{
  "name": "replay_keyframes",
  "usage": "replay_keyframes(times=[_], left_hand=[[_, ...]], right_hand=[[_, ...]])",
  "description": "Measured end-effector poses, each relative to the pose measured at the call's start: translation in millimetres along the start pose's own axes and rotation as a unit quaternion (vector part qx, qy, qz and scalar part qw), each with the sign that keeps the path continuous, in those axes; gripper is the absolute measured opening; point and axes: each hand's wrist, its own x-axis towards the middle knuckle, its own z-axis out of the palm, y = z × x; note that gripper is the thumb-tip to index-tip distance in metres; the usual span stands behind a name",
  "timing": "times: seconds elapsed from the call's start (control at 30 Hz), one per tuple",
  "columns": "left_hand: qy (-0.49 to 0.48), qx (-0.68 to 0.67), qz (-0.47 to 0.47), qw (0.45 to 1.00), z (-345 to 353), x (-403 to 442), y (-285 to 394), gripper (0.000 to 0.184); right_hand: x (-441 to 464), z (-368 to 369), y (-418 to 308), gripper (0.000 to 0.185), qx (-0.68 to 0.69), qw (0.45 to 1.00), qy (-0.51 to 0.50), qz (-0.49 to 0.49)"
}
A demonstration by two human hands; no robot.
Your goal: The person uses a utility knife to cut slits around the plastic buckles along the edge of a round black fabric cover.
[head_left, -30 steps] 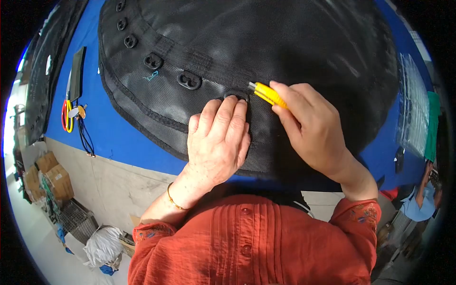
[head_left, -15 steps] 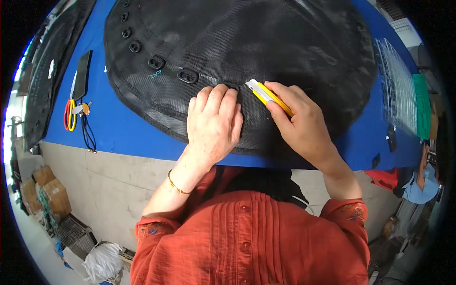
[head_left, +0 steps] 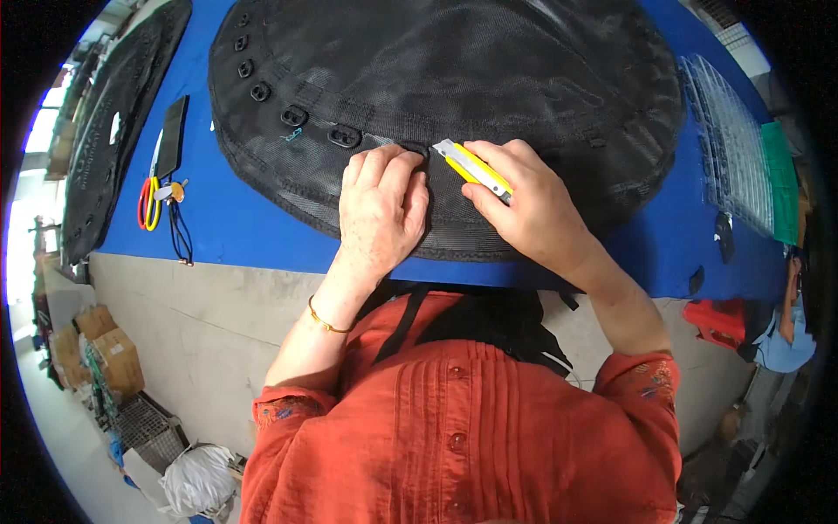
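Note:
A large round black mesh piece (head_left: 489, 79) lies over the blue table, with several black plastic two-hole fittings (head_left: 345, 135) along its left and near edge. My left hand (head_left: 377, 205) rests on the near part, fingers curled and gripping at the mesh; the fingertips are partly hidden beside a small dark raised bit (head_left: 416, 148). In my right hand (head_left: 528, 205) is a yellow utility knife (head_left: 476, 168), its blade end pointing left, close by my left fingertips. Whether the blade touches the mesh I cannot tell. A light-blue thread (head_left: 291, 134) lies near one fitting.
Scissors with red and yellow handles (head_left: 148, 203), a dark phone-like slab (head_left: 173, 131) and keys on a cord (head_left: 179, 229) lie on the left. Another black mesh piece (head_left: 122, 131) is farther left. Clear plastic racks (head_left: 729, 148) and a green bin (head_left: 779, 183) stand right.
The knife has moved left, nearer my left fingertips. The left hand keeps its place on the mesh, and the whole view has shifted slightly.

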Motion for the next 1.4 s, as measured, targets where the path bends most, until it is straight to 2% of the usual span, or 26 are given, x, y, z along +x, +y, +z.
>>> replay_keyframes(times=[0.2,0.4,0.93,1.13,1.3,1.4], left_hand=[[0.004,-0.02,-0.069,0.997,-5.0,-0.4,1.0,0.022],[-0.017,0.025,-0.045,0.999,-5.0,0.9,4.4,0.021],[-0.028,0.037,-0.045,0.998,-9.0,0.3,10.1,0.023],[-0.016,0.024,-0.037,0.999,-4.7,1.6,7.2,0.024],[-0.01,0.005,-0.034,0.999,-2.5,1.2,4.4,0.025],[-0.014,0.006,-0.033,0.999,-2.0,0.6,3.8,0.025]], right_hand=[[9.5,-11.4,1.2,0.043,0.05,0.996,-0.068,-0.007],[14.4,-17.6,13.2,0.036,0.062,0.993,-0.095,-0.04],[14.4,-16.9,2.9,0.039,0.061,0.992,-0.106,-0.012],[8.5,-18.3,-3.0,0.04,0.06,0.993,-0.101,0.025],[2.1,-6.6,-11.2,0.045,0.017,0.997,-0.042,0.057],[-0.2,1.2,-7.1,0.044,0.013,0.999,-0.018,0.027]])
